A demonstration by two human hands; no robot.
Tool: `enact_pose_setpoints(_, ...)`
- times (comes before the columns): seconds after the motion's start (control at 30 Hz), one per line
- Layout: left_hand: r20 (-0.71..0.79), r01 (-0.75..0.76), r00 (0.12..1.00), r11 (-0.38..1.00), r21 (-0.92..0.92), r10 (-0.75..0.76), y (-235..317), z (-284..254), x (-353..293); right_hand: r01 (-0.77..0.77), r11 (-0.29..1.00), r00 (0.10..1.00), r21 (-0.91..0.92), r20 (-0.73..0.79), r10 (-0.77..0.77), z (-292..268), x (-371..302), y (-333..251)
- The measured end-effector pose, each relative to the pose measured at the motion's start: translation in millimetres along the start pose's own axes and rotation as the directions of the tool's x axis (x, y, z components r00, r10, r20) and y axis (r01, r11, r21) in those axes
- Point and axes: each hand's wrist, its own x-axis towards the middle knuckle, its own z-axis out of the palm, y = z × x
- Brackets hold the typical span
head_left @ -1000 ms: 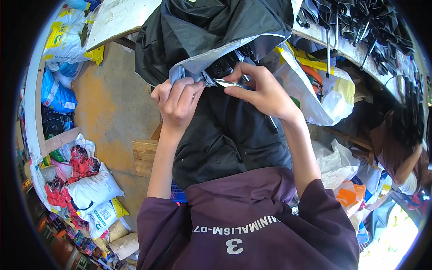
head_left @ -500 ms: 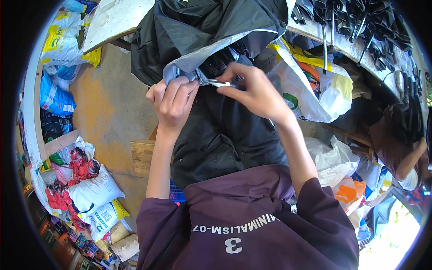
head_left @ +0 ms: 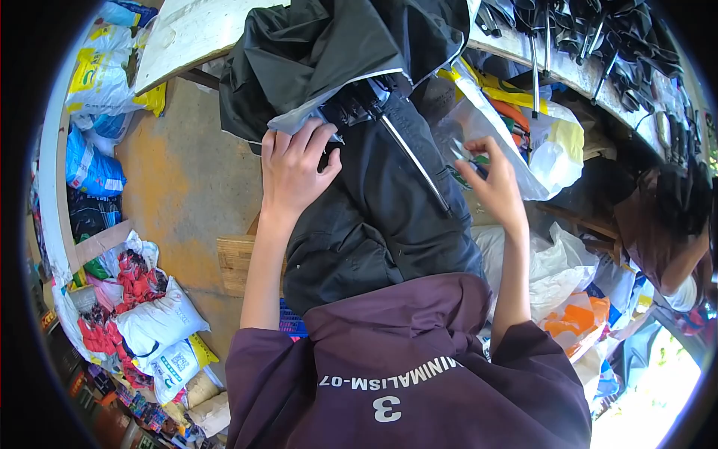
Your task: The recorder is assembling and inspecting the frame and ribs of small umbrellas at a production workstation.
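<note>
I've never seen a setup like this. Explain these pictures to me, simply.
No machine here: a person is working with two bare hands. The view comes from the left of two wide cameras worn on the head, looking down, so straight edges bend. The left hand touches the grey-lined edge of black fabric; how firm its grip is, I can't tell. The right hand holds a small metal tool of unclear kind. A metal rod sticks out from under the fabric, over dark trousers. On the white bench, upper right, lie dark bundles.
</note>
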Motion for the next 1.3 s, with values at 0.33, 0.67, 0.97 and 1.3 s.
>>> enact_pose_setpoints(0.33, 0.002, -0.075, 0.997, 0.995, 0.066, 0.075, 2, -1, 5, 0.035, 0.995, 0.999, 0.095, 0.002, -0.035, 38, -7, -37)
enact_pose_setpoints(0.67, 0.060, 0.000, 0.998, 1.000, 0.007, -0.001, 0, -2, -1, 0.036, 0.994, 0.998, 0.100, -0.056, -0.031, 38, -6, -41)
enact_pose_setpoints(0.97, 0.068, 0.034, 0.997, 0.990, -0.135, -0.025, -1, -7, -1, 0.073, 0.994, 0.993, 0.083, -0.097, -0.065, 43, -5, -42)
enact_pose_setpoints(1.3, 0.086, 0.137, 0.989, 0.959, -0.249, -0.119, -1, -4, -7, 0.294, 0.953, 0.956, -0.074, 0.041, -0.291, 79, -11, -93)
